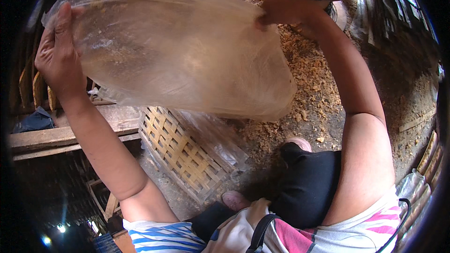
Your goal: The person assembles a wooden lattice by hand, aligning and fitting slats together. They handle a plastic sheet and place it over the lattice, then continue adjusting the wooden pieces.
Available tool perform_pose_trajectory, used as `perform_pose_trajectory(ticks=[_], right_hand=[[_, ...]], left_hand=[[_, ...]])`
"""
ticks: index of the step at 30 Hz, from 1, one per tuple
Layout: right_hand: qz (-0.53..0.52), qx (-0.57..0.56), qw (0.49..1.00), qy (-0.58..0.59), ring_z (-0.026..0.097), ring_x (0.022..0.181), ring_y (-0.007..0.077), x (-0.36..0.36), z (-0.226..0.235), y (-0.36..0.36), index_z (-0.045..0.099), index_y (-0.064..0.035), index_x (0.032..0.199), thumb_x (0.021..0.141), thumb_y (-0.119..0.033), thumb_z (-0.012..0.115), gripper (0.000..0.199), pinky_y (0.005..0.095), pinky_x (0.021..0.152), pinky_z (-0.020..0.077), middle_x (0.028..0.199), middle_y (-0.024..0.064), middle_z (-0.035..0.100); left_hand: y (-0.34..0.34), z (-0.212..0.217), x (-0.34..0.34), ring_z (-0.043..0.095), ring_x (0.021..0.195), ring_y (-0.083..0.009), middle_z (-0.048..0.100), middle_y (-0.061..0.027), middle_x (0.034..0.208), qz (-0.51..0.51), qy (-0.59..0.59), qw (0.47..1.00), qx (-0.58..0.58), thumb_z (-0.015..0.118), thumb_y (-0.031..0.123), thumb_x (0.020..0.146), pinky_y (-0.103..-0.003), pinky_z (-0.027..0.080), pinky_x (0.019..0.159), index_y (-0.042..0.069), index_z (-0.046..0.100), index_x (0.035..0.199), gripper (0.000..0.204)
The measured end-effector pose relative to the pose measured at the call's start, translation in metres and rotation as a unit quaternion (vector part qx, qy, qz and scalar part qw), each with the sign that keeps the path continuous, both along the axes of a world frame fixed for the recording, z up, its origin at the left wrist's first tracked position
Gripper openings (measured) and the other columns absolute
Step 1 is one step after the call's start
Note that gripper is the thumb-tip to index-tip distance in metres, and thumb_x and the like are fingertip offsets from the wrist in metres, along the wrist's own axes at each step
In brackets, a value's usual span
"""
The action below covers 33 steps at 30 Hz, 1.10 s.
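Observation:
A large clear plastic bag (178,51), dusty and wrinkled, is held up and stretched between both hands at the top of the head view. My left hand (58,51) grips its left edge, fingers wrapped over the plastic. My right hand (276,11) pinches the bag's upper right corner. The bag hangs slack below, its bottom edge near a woven bamboo mat (185,152). Bits of brownish dust cling inside the bag.
The bamboo mat leans against a wooden bench (61,133) at the left, with more clear plastic lying on it. Sawdust and wood chips (314,84) cover the dirt floor. My knees in black trousers (309,182) are at the bottom. Stacked plastic-wrapped items (422,182) sit at the right.

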State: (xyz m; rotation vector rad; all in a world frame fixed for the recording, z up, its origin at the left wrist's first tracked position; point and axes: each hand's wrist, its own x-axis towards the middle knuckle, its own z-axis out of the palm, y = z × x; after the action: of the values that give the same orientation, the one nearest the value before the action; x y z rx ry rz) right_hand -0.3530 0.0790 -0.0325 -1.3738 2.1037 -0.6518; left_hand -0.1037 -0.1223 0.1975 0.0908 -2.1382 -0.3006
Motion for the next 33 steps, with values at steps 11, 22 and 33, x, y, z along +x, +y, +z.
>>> perform_pose_trajectory(ticks=[11,22,33], right_hand=[[0.021,-0.162,0.985,0.052,0.067,0.092,0.0180,-0.021,-0.037,0.031,0.064,-0.0074,0.125,0.084,-0.039,0.072,0.053,0.0347,0.087,0.0502,0.100,0.0063,0.073],[0.023,-0.350,0.936,0.003,0.063,0.099,0.0221,0.033,0.044,-0.012,0.066,-0.0006,0.114,0.095,-0.031,0.064,0.036,0.0356,0.087,0.0510,0.107,0.0127,0.068],[-0.035,-0.257,0.954,-0.149,0.064,0.107,0.0259,0.034,0.062,-0.006,0.038,-0.0007,0.146,0.088,-0.032,0.074,0.075,0.0371,0.092,0.0509,0.117,0.0208,0.066]], left_hand=[[-0.061,-0.027,0.029,0.056,0.079,-0.0069,0.068,-0.0018,0.092,0.044,0.027,0.989,0.138,0.065,0.023,0.097,-0.021,0.042,0.068,0.001,0.072,0.104,0.023],[-0.004,-0.128,-0.016,0.042,0.137,-0.0314,0.045,-0.0180,0.144,0.066,-0.210,0.972,-0.083,0.086,0.037,0.073,-0.044,0.034,0.113,0.009,0.032,0.148,0.096],[0.053,-0.143,-0.061,0.064,0.066,-0.0085,0.072,-0.0062,0.085,-0.031,-0.281,0.901,0.329,0.070,0.028,0.092,-0.023,0.047,0.054,0.003,0.071,0.103,0.027]])
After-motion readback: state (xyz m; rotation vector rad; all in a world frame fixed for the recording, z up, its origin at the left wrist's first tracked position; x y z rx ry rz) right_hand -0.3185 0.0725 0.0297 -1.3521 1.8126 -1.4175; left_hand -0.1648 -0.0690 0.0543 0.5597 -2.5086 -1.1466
